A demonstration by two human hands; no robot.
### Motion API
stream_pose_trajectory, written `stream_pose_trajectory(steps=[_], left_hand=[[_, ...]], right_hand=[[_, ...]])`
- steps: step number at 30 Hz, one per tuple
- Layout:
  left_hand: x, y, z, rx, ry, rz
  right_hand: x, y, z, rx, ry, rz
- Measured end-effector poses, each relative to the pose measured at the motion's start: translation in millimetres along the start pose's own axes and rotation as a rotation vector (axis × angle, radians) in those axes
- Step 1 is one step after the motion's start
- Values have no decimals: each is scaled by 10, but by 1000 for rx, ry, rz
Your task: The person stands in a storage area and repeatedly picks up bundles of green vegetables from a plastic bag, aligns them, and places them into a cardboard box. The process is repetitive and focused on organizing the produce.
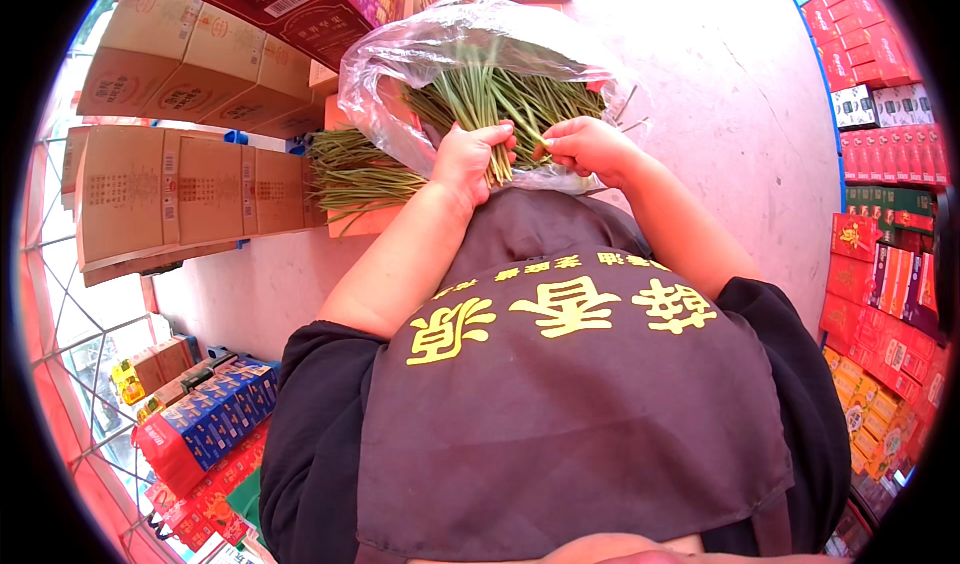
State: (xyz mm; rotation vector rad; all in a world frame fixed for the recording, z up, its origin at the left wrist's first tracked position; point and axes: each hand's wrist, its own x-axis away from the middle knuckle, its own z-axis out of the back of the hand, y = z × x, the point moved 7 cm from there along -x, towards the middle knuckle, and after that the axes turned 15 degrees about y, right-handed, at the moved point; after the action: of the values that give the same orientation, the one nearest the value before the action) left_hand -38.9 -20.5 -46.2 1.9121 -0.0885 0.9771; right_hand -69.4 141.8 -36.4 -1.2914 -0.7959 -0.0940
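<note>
My left hand [474, 160] is closed around a bundle of long, thin green vegetable stalks [472, 95], probably garlic scapes. Their cut ends stick out below my fist. Thumb and fingers of my right hand [589, 147] pinch the pale end of a single stalk [529, 122], just right of the bundle. Both hands are at the near side of a wide-mouthed clear plastic bag [379, 57]. More loose stalks [574, 95] lie inside it, pointing away from me. Outside the bag, to the left, a second pile of stalks [364, 174] rests on an orange-pink surface [364, 222].
Tall stacks of cardboard cartons [202, 181] stand close on the left, with a dark red box [277, 8] above. Boxed goods [885, 159] line the right side along the pale floor [735, 113]. A blue carton [225, 414] sits at lower left. My dark apron [570, 414] bears yellow writing.
</note>
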Motion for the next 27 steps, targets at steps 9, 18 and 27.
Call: stream_pose_trajectory(steps=[9, 18, 27], left_hand=[[38, -34, -31, -43, 15, 8], [3, 1, 17, -13, 51, -12], [-24, 76, 43, 94, 30, -21]], right_hand=[[15, 88, 41, -209, 148, -226], [35, 72, 27, -525, -9, -256], [123, -90, 275, -389, 37, -109]])
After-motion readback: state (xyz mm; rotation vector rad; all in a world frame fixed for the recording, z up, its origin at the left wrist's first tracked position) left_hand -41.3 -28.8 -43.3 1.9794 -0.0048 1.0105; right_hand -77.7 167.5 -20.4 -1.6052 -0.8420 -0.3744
